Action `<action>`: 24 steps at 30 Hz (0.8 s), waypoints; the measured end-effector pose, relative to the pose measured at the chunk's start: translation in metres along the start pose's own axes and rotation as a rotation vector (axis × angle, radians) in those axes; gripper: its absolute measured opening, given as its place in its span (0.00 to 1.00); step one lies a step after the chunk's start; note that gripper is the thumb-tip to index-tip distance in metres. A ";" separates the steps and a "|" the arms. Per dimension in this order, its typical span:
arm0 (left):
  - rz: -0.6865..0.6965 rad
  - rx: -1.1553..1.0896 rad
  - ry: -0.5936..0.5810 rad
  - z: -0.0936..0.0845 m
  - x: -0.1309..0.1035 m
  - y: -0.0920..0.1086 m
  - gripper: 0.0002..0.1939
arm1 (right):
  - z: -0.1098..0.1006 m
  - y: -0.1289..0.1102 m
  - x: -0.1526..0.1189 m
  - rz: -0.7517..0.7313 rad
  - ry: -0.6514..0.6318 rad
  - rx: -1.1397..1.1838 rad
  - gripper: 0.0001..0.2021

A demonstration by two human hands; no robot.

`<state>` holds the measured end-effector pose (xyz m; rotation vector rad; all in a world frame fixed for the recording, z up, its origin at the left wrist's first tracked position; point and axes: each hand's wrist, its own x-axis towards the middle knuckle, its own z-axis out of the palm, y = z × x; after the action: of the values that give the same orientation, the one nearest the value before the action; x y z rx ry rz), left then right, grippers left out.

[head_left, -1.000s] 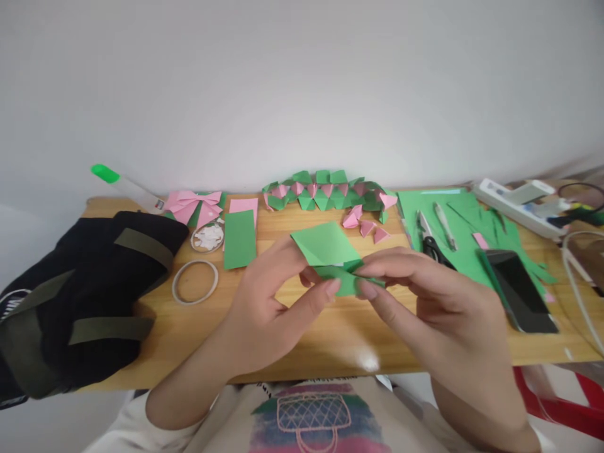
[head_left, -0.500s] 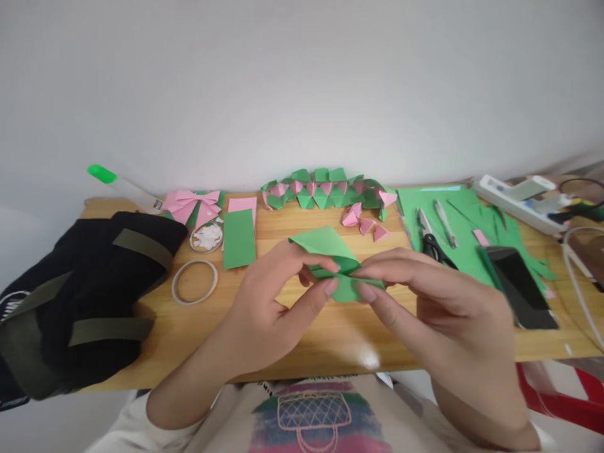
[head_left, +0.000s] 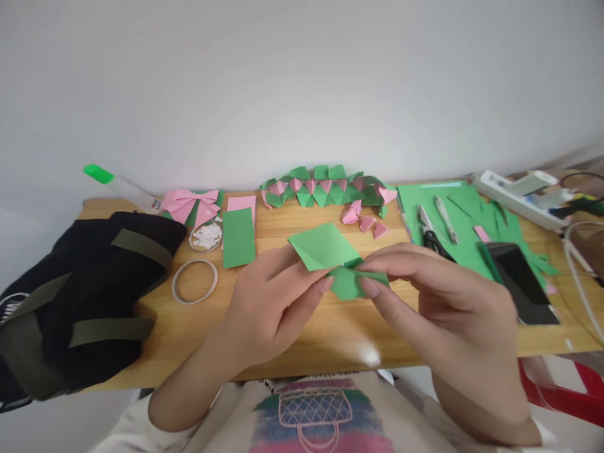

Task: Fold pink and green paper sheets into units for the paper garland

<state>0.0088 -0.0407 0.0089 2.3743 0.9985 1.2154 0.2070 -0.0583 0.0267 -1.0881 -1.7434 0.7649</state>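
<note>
Between my two hands is a piece of folded green paper [head_left: 325, 244], held above the wooden table. My left hand [head_left: 271, 302] pinches it from the left, thumb in front and the fingers partly hidden under the upper flap. On the right, my right hand [head_left: 438, 302] grips the lower folded part between thumb and index finger. The broad upper flap faces me, and a smaller flap sticks out below the crease. Behind them stands a row of folded green and pink paper pieces [head_left: 321, 189], with several loose pink folded pieces [head_left: 352, 212] beside it.
Left lie a dark bag [head_left: 89, 302], a tape roll [head_left: 194, 282], white scraps [head_left: 206, 236], green paper rectangles [head_left: 238, 238] and a pink paper bow [head_left: 193, 204]. Right are scissors [head_left: 430, 236], a utility knife [head_left: 446, 220], green sheets [head_left: 476, 258], a phone [head_left: 521, 283] and a power strip [head_left: 519, 198].
The upper green flap has turned flatter toward me and now covers more of my left fingers. Both hands still hold the paper in nearly the same place.
</note>
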 end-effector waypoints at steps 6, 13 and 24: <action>0.012 0.073 -0.026 0.000 -0.001 0.000 0.06 | 0.004 0.001 -0.003 0.025 0.021 0.049 0.16; 0.018 0.068 -0.023 0.000 -0.001 0.000 0.06 | 0.007 -0.001 -0.007 0.031 0.077 0.070 0.20; 0.085 0.130 0.002 0.000 -0.006 -0.004 0.05 | 0.009 0.000 -0.006 -0.046 0.123 0.069 0.15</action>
<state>0.0049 -0.0418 0.0032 2.5401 1.0155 1.2166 0.2003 -0.0639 0.0211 -1.0237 -1.6209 0.7099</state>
